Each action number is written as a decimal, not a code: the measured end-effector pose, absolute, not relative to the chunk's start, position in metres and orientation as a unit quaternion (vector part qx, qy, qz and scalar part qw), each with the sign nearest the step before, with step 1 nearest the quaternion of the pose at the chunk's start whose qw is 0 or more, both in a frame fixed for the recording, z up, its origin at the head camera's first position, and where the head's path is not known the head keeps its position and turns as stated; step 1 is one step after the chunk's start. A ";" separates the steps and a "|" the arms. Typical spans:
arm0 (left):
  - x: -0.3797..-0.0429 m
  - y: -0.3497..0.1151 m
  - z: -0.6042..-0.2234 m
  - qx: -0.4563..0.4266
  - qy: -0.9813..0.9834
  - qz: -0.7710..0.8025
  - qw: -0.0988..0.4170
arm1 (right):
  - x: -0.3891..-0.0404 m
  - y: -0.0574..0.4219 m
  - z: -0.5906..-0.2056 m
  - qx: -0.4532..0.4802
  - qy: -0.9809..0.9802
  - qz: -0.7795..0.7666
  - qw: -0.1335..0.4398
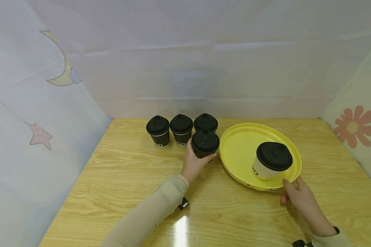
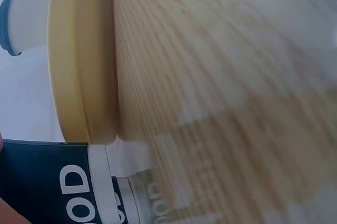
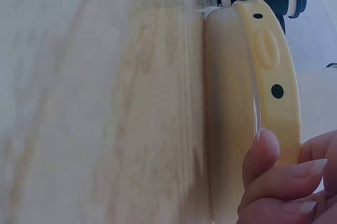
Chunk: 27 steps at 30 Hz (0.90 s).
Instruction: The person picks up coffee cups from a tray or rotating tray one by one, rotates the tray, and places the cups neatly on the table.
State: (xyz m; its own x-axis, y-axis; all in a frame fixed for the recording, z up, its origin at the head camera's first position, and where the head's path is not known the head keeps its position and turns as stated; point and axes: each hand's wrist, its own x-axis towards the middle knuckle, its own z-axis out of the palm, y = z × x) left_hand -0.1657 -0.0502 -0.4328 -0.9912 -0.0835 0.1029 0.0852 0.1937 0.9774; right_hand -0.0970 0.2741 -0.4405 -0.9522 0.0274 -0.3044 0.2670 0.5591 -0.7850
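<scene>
My left hand (image 1: 195,164) grips a black paper cup with a black lid (image 1: 205,141), thumb and fingers round its sides. In the left wrist view that cup (image 2: 45,182) shows white lettering and its base is lifted off the wood. Beside it lies a round yellow tray (image 1: 238,151), its rim near the cup. A white cup with a black lid (image 1: 273,160) stands on the tray's right side. At the tray's front right edge, my right hand (image 1: 303,202) pinches the rim; the right wrist view shows its curled fingers (image 3: 263,155) against the tray's side wall (image 3: 279,124).
Behind the held cup stands another black lidded cup (image 1: 205,120). To its left are two more, a middle cup (image 1: 181,129) and a left cup (image 1: 158,130). All are on a wooden table (image 1: 126,181), with a pale cloth backdrop (image 1: 179,68) behind.
</scene>
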 end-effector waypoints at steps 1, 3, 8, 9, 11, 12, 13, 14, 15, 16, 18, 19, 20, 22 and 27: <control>-0.166 -0.050 -0.434 0.002 -0.770 -0.635 0.065 | -0.097 0.274 -0.441 0.084 0.873 -0.462 0.129; -0.166 -0.050 -0.435 0.006 -0.772 -0.632 0.061 | -0.097 0.274 -0.441 0.082 0.874 -0.462 0.128; -0.166 -0.049 -0.439 0.003 -0.789 -0.610 0.072 | -0.097 0.274 -0.441 0.082 0.876 -0.458 0.128; -0.167 -0.049 -0.440 0.002 -0.792 -0.606 0.075 | -0.097 0.274 -0.440 0.083 0.876 -0.457 0.129; -0.167 -0.047 -0.441 0.002 -0.795 -0.602 0.077 | -0.096 0.274 -0.440 0.084 0.877 -0.456 0.130; -0.167 -0.047 -0.441 0.004 -0.796 -0.601 0.076 | -0.096 0.274 -0.440 0.085 0.876 -0.456 0.131; -0.167 -0.046 -0.442 0.006 -0.795 -0.601 0.075 | -0.096 0.274 -0.439 0.086 0.876 -0.456 0.131; -0.168 -0.046 -0.442 0.008 -0.792 -0.607 0.072 | -0.096 0.274 -0.439 0.086 0.876 -0.455 0.132; -0.168 -0.045 -0.442 0.009 -0.791 -0.608 0.070 | -0.096 0.274 -0.439 0.085 0.876 -0.456 0.133; -0.168 -0.045 -0.442 0.009 -0.789 -0.610 0.068 | -0.096 0.274 -0.439 0.085 0.876 -0.456 0.133; -0.169 -0.043 -0.443 0.011 -0.786 -0.615 0.063 | -0.097 0.274 -0.440 0.087 0.875 -0.456 0.136; -0.170 -0.043 -0.443 0.011 -0.784 -0.617 0.062 | -0.096 0.274 -0.440 0.087 0.875 -0.456 0.136; -0.171 -0.042 -0.444 0.010 -0.783 -0.619 0.062 | -0.096 0.274 -0.440 0.086 0.875 -0.456 0.137; -0.172 -0.041 -0.445 0.010 -0.783 -0.619 0.063 | -0.096 0.274 -0.440 0.087 0.876 -0.455 0.136; -0.173 -0.039 -0.449 0.009 -0.782 -0.619 0.065 | -0.096 0.274 -0.440 0.085 0.876 -0.457 0.131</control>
State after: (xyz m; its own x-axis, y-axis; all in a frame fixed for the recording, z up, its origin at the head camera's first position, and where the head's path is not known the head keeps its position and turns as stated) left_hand -0.1729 -0.0395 -0.4488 -0.9915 -0.0941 0.0904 0.0664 0.2324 0.9703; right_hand -0.0955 0.2739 -0.4401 -0.9512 0.0294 -0.3072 0.2687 0.5685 -0.7775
